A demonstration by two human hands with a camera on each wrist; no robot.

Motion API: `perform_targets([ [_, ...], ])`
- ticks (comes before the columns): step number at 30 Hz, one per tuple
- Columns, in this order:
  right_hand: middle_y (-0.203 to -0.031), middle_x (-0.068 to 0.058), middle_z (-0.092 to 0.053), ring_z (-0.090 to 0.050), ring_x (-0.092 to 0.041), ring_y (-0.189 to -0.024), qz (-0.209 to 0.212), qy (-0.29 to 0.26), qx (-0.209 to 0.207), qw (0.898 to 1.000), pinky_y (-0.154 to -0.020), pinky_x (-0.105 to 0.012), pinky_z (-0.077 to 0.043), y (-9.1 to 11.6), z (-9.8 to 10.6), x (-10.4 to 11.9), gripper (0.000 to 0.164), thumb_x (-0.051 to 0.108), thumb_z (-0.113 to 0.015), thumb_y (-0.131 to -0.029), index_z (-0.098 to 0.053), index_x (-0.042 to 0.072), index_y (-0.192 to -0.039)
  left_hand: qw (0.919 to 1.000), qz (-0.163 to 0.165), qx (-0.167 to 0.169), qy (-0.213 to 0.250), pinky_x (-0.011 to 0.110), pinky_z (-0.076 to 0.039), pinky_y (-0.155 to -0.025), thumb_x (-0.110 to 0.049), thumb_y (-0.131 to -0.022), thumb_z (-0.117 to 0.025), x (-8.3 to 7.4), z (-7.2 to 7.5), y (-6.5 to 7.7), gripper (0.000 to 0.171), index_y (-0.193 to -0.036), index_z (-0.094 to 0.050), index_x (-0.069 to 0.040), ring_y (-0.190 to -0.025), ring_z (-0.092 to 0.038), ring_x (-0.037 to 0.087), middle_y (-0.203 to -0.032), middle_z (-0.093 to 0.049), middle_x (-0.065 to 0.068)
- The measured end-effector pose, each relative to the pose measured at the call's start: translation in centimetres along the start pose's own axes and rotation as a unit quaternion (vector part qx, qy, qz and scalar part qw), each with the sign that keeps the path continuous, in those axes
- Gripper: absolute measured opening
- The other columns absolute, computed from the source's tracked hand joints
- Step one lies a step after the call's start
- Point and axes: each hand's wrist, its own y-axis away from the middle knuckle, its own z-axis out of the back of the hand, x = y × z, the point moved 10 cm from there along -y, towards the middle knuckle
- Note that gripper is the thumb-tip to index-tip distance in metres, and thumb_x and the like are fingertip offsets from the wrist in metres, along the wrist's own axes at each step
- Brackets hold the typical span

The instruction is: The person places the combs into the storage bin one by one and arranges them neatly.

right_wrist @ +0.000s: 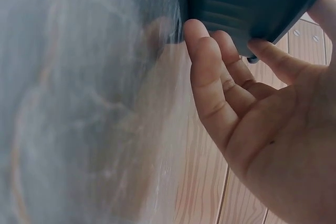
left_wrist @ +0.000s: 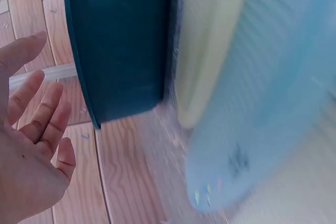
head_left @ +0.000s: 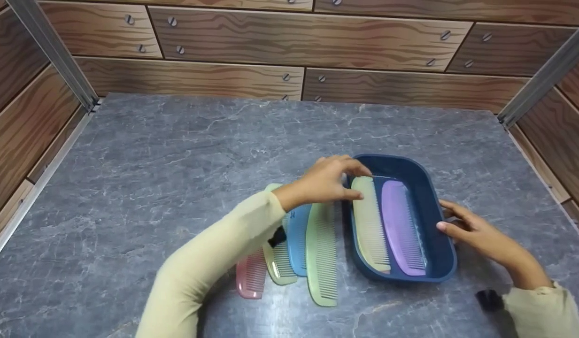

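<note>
A dark blue tray [head_left: 442, 263] holds two combs side by side, a pale yellow comb [head_left: 370, 230] on the left and a purple comb [head_left: 402, 225] on the right. Above the tray's left rim is my left hand [head_left: 329, 180], thumb and fingers spread apart around the yellow comb's top end. The left wrist view shows that hand [left_wrist: 34, 145] gripping nothing. At the tray's right side, my right hand [head_left: 479, 237] holds the wall, its thumb at the rim and its fingers against the outside, as the right wrist view also shows.
Left of the tray, partly under my left forearm, lie a green comb [head_left: 321, 263], a blue comb [head_left: 297, 244], a yellowish comb [head_left: 281, 267] and a pink comb [head_left: 250, 277]. They rest on a grey marbled table [head_left: 176, 141] enclosed by wood-patterned panels [head_left: 312, 40].
</note>
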Motion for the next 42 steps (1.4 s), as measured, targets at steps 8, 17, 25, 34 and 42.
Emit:
perform_targets([
  [8,-0.111,0.006,-0.050,-0.054,0.007,-0.091,-0.006,0.008,-0.002,1.000,-0.068,-0.025,-0.051,-0.1,0.0,0.0,0.054,0.013,-0.048,-0.096,-0.024,-0.003,-0.142,0.9982,0.038,-0.005,0.046,0.034,-0.042,-0.093,-0.033,-0.077,-0.073,2.7,1.9,1.8,0.046,-0.119,-0.060,-0.019,-0.107,-0.055,0.021,-0.115,-0.062,0.003],
  [17,-0.111,0.009,-0.049,-0.054,0.007,-0.092,-0.003,0.002,0.001,1.000,-0.069,-0.025,-0.052,-0.1,0.0,0.0,0.054,0.012,-0.048,-0.095,-0.024,-0.003,-0.141,0.9860,0.119,-0.021,0.115,0.037,-0.043,-0.092,-0.027,-0.074,-0.075,7.6,4.2,5.2,0.050,-0.120,-0.058,-0.015,-0.109,-0.052,0.028,-0.116,-0.060,0.010],
  [25,-0.114,-0.002,-0.048,-0.055,0.006,-0.092,0.000,-0.003,0.013,1.000,-0.069,-0.026,-0.052,-0.1,-0.3,-0.1,0.054,0.011,-0.046,-0.096,-0.021,-0.004,-0.142,0.9779,0.149,-0.048,0.139,0.039,-0.044,-0.088,-0.021,-0.076,-0.074,10.6,5.7,8.0,0.046,-0.119,-0.059,-0.012,-0.107,-0.052,0.033,-0.117,-0.059,0.014],
  [34,-0.112,0.009,-0.048,-0.054,0.007,-0.092,0.003,0.010,0.003,1.000,-0.067,-0.026,-0.052,-0.1,0.1,-0.1,0.052,0.011,-0.047,-0.096,-0.025,-0.003,-0.141,0.9763,0.164,-0.060,0.127,0.036,-0.045,-0.083,-0.022,-0.077,-0.073,12.9,5.9,9.6,0.047,-0.119,-0.059,-0.006,-0.100,-0.054,0.031,-0.114,-0.060,0.016],
  [42,-0.111,0.007,-0.048,-0.054,0.007,-0.091,0.004,0.013,0.003,1.000,-0.066,-0.025,-0.051,-0.1,-0.1,-0.3,0.052,0.011,-0.047,-0.096,-0.024,-0.004,-0.141,0.9737,0.196,-0.022,0.114,0.030,-0.048,-0.075,-0.028,-0.076,-0.074,14.6,4.6,10.4,0.052,-0.121,-0.059,-0.007,-0.089,-0.058,0.021,-0.108,-0.062,0.014],
])
